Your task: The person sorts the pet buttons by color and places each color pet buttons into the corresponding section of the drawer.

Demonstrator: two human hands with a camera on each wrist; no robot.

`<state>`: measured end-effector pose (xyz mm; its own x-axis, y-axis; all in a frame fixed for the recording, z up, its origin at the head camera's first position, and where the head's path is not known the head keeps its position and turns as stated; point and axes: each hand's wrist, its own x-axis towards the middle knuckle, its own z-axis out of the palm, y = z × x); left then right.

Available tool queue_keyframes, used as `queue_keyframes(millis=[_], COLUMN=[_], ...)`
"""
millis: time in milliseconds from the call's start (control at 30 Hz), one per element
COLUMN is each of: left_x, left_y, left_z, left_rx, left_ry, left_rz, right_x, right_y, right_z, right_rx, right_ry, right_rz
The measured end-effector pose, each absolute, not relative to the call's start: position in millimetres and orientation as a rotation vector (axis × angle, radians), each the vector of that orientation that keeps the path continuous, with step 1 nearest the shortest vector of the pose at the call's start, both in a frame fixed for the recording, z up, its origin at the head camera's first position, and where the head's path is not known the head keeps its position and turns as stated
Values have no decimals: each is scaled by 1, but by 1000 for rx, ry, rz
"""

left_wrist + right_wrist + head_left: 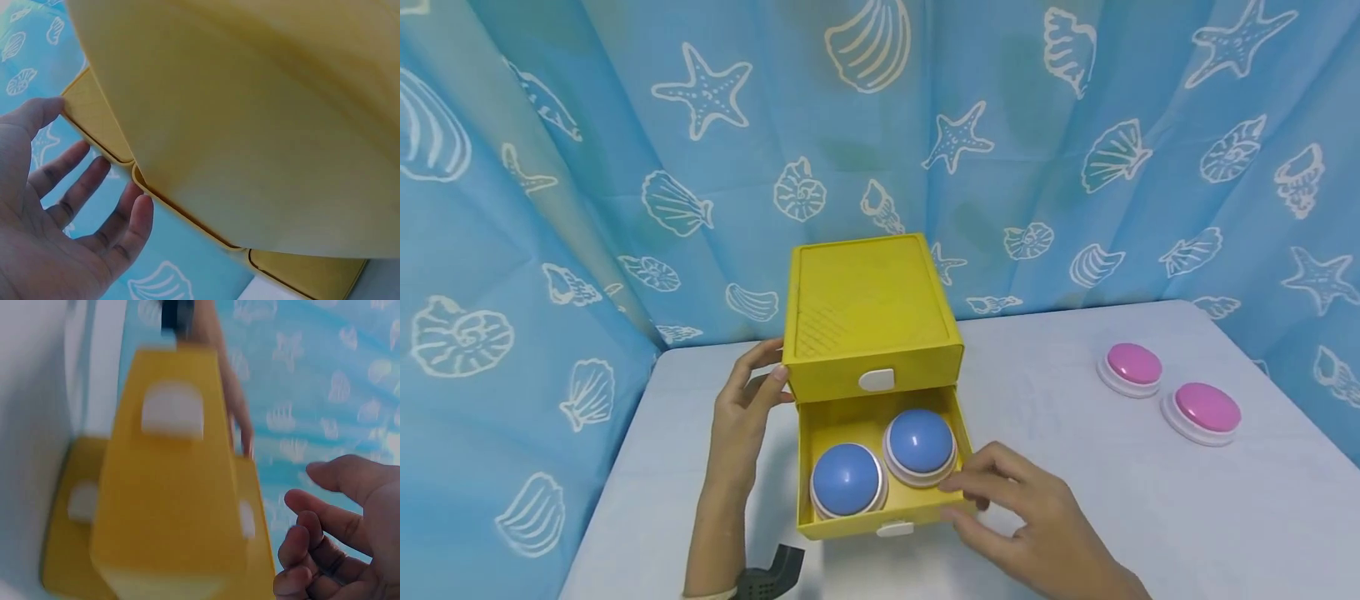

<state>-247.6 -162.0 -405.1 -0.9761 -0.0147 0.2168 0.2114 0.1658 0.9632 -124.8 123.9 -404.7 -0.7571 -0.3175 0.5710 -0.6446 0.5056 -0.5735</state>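
Inspecting the middle of the frame, we find a yellow drawer unit (865, 292), boxy and plastic-looking, its flat top edged by a raised border and marked with a crosshatched patch at the near left corner. The upper front carries a rounded white tab (877, 380); below it, a drawer (850, 421) stands pulled out. The wrist views show further fronts above and below this drawer.

In the drawer we record two glossy, domed buttons on round white bases: a blue button at front left (846, 479) and a second blue button at back right (921, 442). On the smooth white bench (1075, 475), right of frame, lie two pink buttons (1208, 407), flatter and oval-looking. A blue curtain (857, 125) printed with white shells and starfish hangs behind.

We note the left hand (741, 417) with fingers spread apart, thumb touching the unit's upper left front edge. The right hand (1052, 521) is beside the drawer's front right corner, thumb and forefinger apart, other fingers loosely bent; we cannot tell whether a fingertip touches the rim.
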Motion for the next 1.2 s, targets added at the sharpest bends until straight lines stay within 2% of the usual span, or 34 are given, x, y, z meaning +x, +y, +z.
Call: queue_keyframes(millis=[233,500,733,1200], left_x=[-247,-242,-248,-246], left_y=[-159,-157,-155,-160], left_z=[-407,-409,-406,-404], left_rx=[-200,-170,-237,-182], left_ry=[-2234,-2260,-2248,-2271], left_rz=[-1910,-1908,-1884,-1904], right_x=[-104,-120,-132,-144], right_y=[101,90,92,89], right_z=[-432,-468,-468,-466], right_rx=[801,807,781,744], right_ry=[-2581,-2225,-2150,-2185], right_rz=[864,821,841,835])
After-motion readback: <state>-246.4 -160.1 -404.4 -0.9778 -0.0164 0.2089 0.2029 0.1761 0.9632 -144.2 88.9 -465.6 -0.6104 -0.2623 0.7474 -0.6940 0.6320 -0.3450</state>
